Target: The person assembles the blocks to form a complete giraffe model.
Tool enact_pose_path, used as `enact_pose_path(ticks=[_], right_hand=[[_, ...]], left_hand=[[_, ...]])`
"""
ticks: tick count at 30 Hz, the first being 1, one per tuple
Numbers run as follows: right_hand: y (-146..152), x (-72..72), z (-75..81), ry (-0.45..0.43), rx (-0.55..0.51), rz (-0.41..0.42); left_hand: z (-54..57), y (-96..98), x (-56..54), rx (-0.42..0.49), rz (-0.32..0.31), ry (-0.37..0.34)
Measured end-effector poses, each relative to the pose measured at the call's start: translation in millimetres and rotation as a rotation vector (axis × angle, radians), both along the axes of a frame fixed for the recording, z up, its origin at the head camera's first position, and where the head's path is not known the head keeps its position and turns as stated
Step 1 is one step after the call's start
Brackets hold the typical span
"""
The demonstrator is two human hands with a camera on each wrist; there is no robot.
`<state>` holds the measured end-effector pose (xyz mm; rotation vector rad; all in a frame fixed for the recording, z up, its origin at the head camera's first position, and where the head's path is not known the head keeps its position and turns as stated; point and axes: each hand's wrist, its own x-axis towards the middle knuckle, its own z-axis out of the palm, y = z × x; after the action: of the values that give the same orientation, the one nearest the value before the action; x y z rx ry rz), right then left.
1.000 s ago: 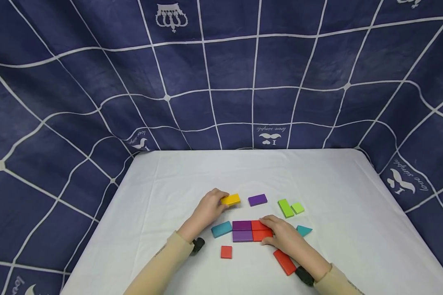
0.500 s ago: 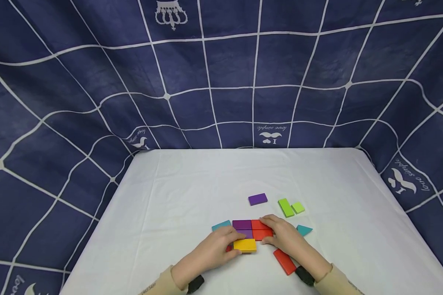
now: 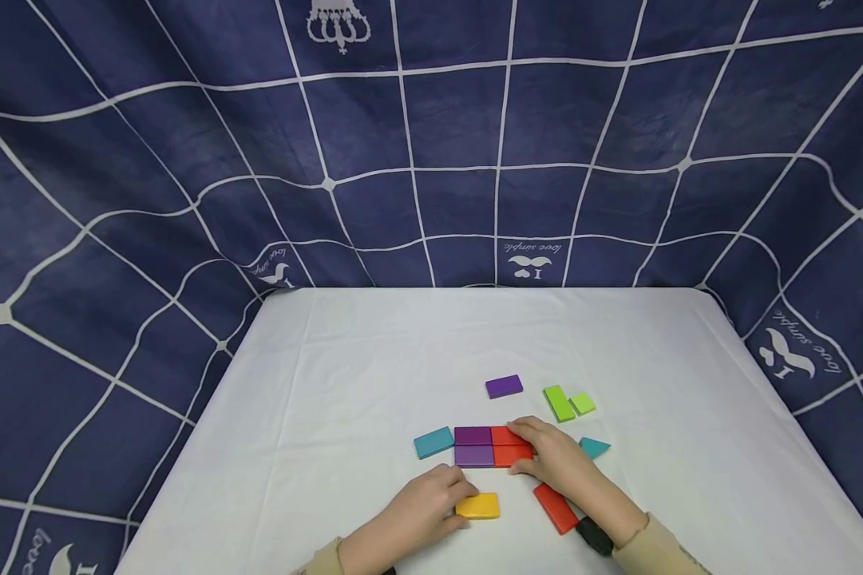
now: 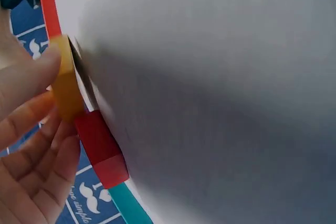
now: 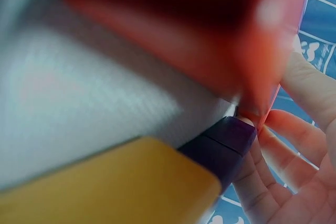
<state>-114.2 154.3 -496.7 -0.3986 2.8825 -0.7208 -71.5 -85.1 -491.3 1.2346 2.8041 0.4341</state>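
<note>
My left hand (image 3: pixel 427 511) pinches a yellow block (image 3: pixel 477 506) between thumb and fingers, in front of the joined blocks. In the left wrist view the thumb lies across the yellow block (image 4: pixel 65 85), beside a small red block (image 4: pixel 102 150) that the hand hides in the head view. Two purple blocks (image 3: pixel 473 456) and two red blocks (image 3: pixel 512 456) sit together as one rectangle. My right hand (image 3: pixel 556 455) grips the right end of the red pair with thumb and fingers. Much of the right wrist view is blurred red, with the purple blocks (image 5: pixel 226 140) partly visible.
A teal block (image 3: pixel 434 442) touches or nearly touches the rectangle's left side. Behind lie a purple block (image 3: pixel 504 386) and green blocks (image 3: pixel 559 403). A teal triangle (image 3: pixel 593 447) and a long red block (image 3: pixel 556 508) lie by the right arm. White cloth (image 3: pixel 359 359) covers the table.
My left hand has carried the yellow block from behind the rectangle toward me, past its left part, to the front. The right hand has stayed on the red blocks.
</note>
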Motion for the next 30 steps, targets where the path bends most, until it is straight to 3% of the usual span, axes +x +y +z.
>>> enact_pose_path(ticks=[5,8,11,15,19,24,30], right_hand=[[0.6,1.1,-0.4,-0.008,-0.003,0.0],[1.4,1.4,-1.1,-0.007,-0.003,-0.002],[2.0,1.4,-1.3,-0.005,-0.002,0.005],[2.7,1.4,0.0,0.001,-0.008,0.015],[3.6,0.7,2.1,0.006,-0.016,0.016],[4.8,0.6,2.6,0.02,-0.021,0.014],[5.0,0.7,0.5,0.026,-0.027,0.02]], left_hand=[[-3.1,2.7,-5.3,-0.06,-0.107,0.166],[-0.3,3.3,-10.5,-0.083,-0.146,0.229],[2.0,3.0,-13.5,-0.078,-0.147,0.219],[-0.7,3.3,-10.9,-0.038,-0.087,0.176],[-3.6,8.0,-4.9,-0.065,-0.055,0.221],[-5.1,17.8,-0.1,-0.143,-0.089,0.35],[-2.1,18.7,2.1,-0.153,-0.163,0.388]])
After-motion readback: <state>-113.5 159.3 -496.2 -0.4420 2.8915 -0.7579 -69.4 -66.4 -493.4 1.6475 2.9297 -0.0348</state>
